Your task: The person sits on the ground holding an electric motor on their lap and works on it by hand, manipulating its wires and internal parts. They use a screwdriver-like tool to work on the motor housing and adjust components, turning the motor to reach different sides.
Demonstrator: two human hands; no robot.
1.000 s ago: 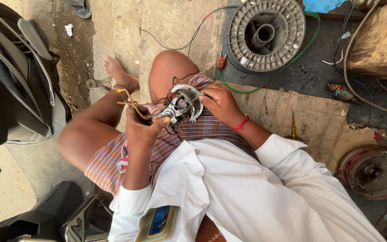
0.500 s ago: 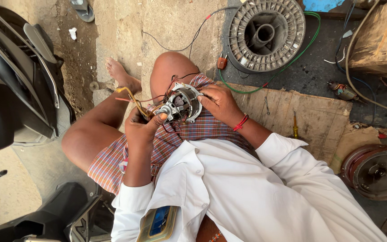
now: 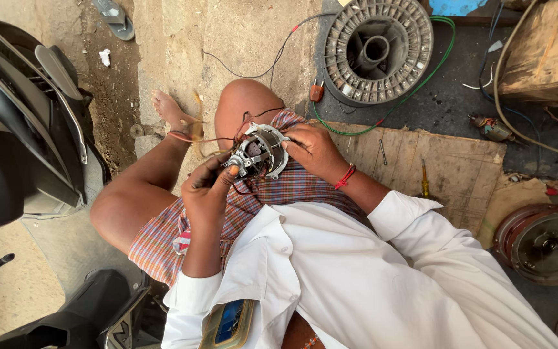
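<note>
A small round metal motor [image 3: 259, 152] with copper windings rests above my lap, held between both hands. My left hand [image 3: 206, 189] grips its lower left side with fingers pinched near the shaft. My right hand [image 3: 312, 150] holds its right rim; a red thread band circles that wrist. Red and yellow wires [image 3: 188, 134] trail from the motor to the left, over my knee. I sit on the ground in a white shirt and checked cloth.
A large grey ribbed motor housing [image 3: 378, 50] lies ahead with a green wire around it. A scooter [image 3: 20, 123] stands close on the left. A board [image 3: 440, 165] with a screwdriver [image 3: 424, 180] lies to the right, plus round metal covers [image 3: 544, 242] and a wooden block [image 3: 547, 55].
The yellow and red wires have swung out to the left, away from the motor. Both hands stay on the motor with slight shifts of the fingers.
</note>
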